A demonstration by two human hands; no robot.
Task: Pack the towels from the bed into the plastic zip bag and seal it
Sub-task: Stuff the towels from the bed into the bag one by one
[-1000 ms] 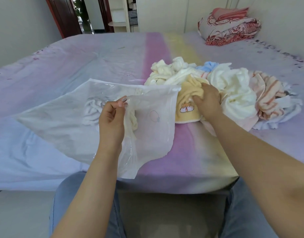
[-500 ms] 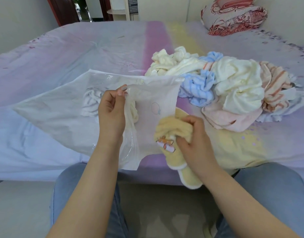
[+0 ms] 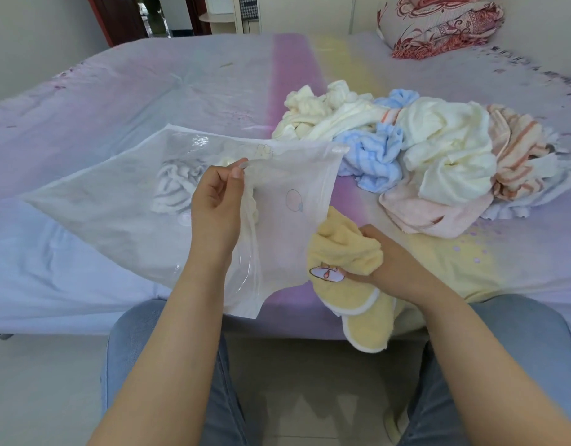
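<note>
A translucent plastic zip bag (image 3: 110, 201) lies on the bed with its mouth toward me. My left hand (image 3: 218, 204) pinches the bag's upper edge and lifts it, so the mouth gapes. A pale towel (image 3: 173, 188) shows through the plastic inside. My right hand (image 3: 390, 265) grips a bunched yellow towel (image 3: 345, 252) with a small cartoon patch, just right of the bag's mouth; its white-trimmed end hangs over the bed edge. A heap of towels (image 3: 438, 146), cream, blue, pink and striped, sits on the bed to the right.
The bed sheet (image 3: 149, 91) is lilac with pink and yellow bands. A folded red-patterned quilt (image 3: 438, 24) lies at the far right corner. A doorway and a shelf stand beyond the bed. My knees in jeans (image 3: 139, 342) are against the bed's front edge.
My right hand lifted the yellow towel off the heap and carried it down and left to the bag's mouth. My left hand kept its hold on the bag's edge.
</note>
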